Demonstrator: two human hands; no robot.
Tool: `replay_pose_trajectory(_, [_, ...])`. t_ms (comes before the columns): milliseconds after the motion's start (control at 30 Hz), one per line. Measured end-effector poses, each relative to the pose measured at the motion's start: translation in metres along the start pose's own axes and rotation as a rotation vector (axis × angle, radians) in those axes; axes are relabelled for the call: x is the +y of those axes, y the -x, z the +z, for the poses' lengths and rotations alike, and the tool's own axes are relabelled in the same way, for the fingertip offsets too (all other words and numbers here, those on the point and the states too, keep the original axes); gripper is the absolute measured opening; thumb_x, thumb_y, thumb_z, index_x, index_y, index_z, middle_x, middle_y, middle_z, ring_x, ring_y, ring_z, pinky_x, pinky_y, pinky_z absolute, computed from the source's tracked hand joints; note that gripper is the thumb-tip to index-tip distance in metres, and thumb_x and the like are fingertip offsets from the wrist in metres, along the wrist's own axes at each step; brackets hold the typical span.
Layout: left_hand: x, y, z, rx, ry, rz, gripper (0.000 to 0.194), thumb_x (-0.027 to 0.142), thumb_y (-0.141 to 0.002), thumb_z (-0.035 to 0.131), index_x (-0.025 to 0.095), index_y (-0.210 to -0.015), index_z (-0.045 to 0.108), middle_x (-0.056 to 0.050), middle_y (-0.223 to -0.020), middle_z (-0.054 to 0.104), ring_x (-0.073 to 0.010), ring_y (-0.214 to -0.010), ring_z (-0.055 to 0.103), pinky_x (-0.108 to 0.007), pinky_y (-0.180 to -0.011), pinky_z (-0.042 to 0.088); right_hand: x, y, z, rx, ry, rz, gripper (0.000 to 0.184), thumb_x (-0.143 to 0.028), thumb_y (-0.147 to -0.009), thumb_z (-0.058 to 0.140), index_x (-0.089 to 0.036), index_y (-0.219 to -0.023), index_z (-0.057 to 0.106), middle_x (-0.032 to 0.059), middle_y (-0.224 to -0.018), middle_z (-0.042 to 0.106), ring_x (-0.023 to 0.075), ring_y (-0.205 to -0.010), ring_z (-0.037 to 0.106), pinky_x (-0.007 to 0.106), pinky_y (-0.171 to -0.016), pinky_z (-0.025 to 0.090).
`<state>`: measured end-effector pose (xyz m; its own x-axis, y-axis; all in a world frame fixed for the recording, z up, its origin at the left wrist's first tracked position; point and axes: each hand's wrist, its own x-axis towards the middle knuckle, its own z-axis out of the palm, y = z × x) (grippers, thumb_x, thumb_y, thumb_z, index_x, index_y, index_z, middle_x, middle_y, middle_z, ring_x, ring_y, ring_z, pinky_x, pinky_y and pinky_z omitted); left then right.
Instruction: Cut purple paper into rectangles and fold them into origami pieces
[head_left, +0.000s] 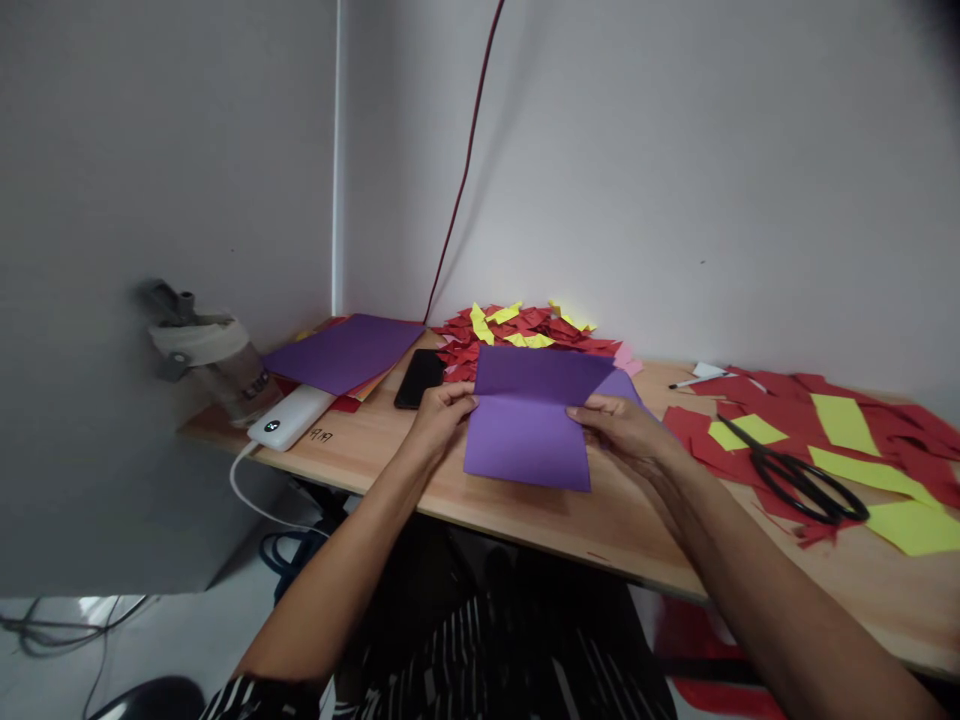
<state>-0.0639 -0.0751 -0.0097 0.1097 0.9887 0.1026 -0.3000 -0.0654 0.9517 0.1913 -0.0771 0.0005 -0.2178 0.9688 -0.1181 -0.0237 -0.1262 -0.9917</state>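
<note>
A sheet of purple paper (pixel 529 445) with a crease across it is held up above the table's front part, its upper half darker than the lower. My left hand (pixel 442 415) pinches its left edge at the crease. At the right edge, my right hand (pixel 619 428) grips the same sheet between thumb and fingers. Another purple piece (pixel 630 388) shows partly behind my right hand. Black-handled scissors (pixel 802 480) lie on red and yellow paper pieces to the right.
Red and yellow scraps (pixel 525 325) are heaped against the wall. On the left are a black phone (pixel 420 378), a stack of purple sheets (pixel 349 350), a white power bank (pixel 292 418) with a cable, and a clear bottle (pixel 225 370) at the table's edge. A pen (pixel 697 381) lies back right.
</note>
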Motion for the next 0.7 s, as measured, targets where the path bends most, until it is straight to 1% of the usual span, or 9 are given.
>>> replay_pose_trajectory(67, [0.001, 0.000, 0.001, -0.001, 0.006, 0.028, 0.012, 0.019, -0.064, 0.072, 0.015, -0.075, 0.075, -0.001, -0.071, 0.068, -0.0104, -0.065, 0.058, -0.022, -0.067, 0.043, 0.005, -0.005, -0.001, 0.021, -0.061, 0.015, 0.028, -0.036, -0.054, 0.086, -0.018, -0.063, 0.067, 0.0025, -0.062, 0.068, 0.0133, -0.054, 0.058, 0.027, -0.057, 0.049])
replay_pose_trajectory(133, [0.001, 0.000, 0.001, 0.008, -0.033, 0.062, 0.014, 0.018, -0.065, 0.070, 0.015, -0.077, 0.077, -0.003, -0.075, 0.071, -0.0116, -0.068, 0.059, -0.023, -0.070, 0.043, 0.009, -0.009, -0.002, 0.037, -0.081, 0.011, 0.025, -0.033, -0.054, 0.086, -0.019, -0.064, 0.069, 0.0036, -0.063, 0.070, 0.0161, -0.057, 0.062, 0.029, -0.060, 0.051])
replay_pose_trajectory(233, [-0.002, -0.001, 0.000, 0.041, -0.093, 0.085, 0.019, 0.018, -0.068, 0.066, 0.016, -0.082, 0.079, -0.005, -0.079, 0.074, -0.0130, -0.068, 0.060, -0.024, -0.070, 0.044, 0.013, -0.012, -0.001, 0.016, -0.123, -0.016, 0.024, -0.034, -0.059, 0.081, -0.021, -0.077, 0.074, 0.0057, -0.075, 0.075, 0.0226, -0.074, 0.069, 0.034, -0.069, 0.054])
replay_pose_trajectory(333, [-0.003, -0.003, -0.001, 0.049, -0.080, 0.089, 0.021, 0.016, -0.068, 0.064, 0.017, -0.082, 0.079, -0.005, -0.080, 0.074, -0.0132, -0.067, 0.060, -0.025, -0.069, 0.044, 0.013, -0.012, 0.000, 0.002, -0.155, -0.050, 0.025, -0.033, -0.062, 0.080, -0.022, -0.084, 0.077, 0.0069, -0.086, 0.077, 0.0262, -0.088, 0.071, 0.037, -0.078, 0.054])
replay_pose_trajectory(433, [-0.002, -0.003, 0.001, 0.049, -0.028, 0.081, 0.017, 0.015, -0.065, 0.066, 0.016, -0.077, 0.079, -0.004, -0.076, 0.073, -0.0119, -0.066, 0.059, -0.023, -0.067, 0.043, 0.012, -0.009, 0.001, 0.062, -0.145, -0.080, 0.027, -0.033, -0.058, 0.083, -0.023, -0.083, 0.080, 0.0070, -0.096, 0.078, 0.0252, -0.091, 0.070, 0.036, -0.083, 0.052])
replay_pose_trajectory(533, [0.001, -0.002, 0.003, 0.046, 0.057, 0.034, 0.012, 0.016, -0.064, 0.068, 0.016, -0.073, 0.077, -0.003, -0.072, 0.071, -0.0100, -0.062, 0.056, -0.021, -0.063, 0.040, 0.009, -0.005, 0.002, 0.093, -0.091, -0.121, 0.030, -0.040, -0.060, 0.084, -0.025, -0.086, 0.081, 0.0069, -0.106, 0.076, 0.0245, -0.093, 0.070, 0.035, -0.086, 0.050])
replay_pose_trajectory(633, [0.001, -0.002, 0.004, 0.043, 0.104, 0.002, 0.010, 0.016, -0.063, 0.070, 0.016, -0.071, 0.075, -0.001, -0.067, 0.068, -0.0090, -0.059, 0.054, -0.020, -0.060, 0.037, 0.007, -0.003, 0.003, 0.086, -0.026, -0.174, 0.034, -0.048, -0.062, 0.082, -0.025, -0.087, 0.081, 0.0066, -0.109, 0.075, 0.0246, -0.096, 0.068, 0.036, -0.089, 0.049])
replay_pose_trajectory(700, [0.000, -0.002, 0.004, 0.042, 0.108, -0.004, 0.009, 0.017, -0.062, 0.071, 0.016, -0.070, 0.074, 0.000, -0.064, 0.065, -0.0087, -0.058, 0.053, -0.020, -0.059, 0.036, 0.007, -0.003, 0.005, 0.097, -0.002, -0.197, 0.034, -0.050, -0.062, 0.082, -0.026, -0.086, 0.081, 0.0061, -0.107, 0.076, 0.0236, -0.095, 0.068, 0.035, -0.087, 0.049])
